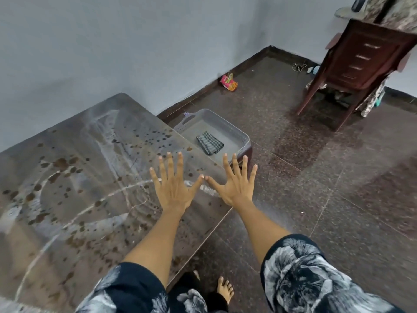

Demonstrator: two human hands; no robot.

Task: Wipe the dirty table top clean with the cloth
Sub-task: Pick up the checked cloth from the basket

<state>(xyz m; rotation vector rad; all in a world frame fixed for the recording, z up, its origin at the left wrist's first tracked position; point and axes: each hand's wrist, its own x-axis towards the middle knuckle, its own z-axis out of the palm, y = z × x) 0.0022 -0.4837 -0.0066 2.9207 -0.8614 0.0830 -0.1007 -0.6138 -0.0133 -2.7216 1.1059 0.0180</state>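
The table top (74, 199) fills the left half of the head view, brown and spattered with dark spots and whitish smears. A folded dark checked cloth (209, 143) lies inside a grey plastic tray (234, 129) beyond the table's right edge. My left hand (173, 184) is stretched out flat above the table's right side, fingers spread, holding nothing. My right hand (234, 184) is spread the same way just past the table's edge, below the tray, also empty. The thumbs almost touch.
The tray rests on a low dark stand next to the table. A brown plastic chair (358, 62) stands at the back right on the speckled floor. A pink wrapper (228, 82) lies by the wall. My bare foot (224, 290) is near the table's corner.
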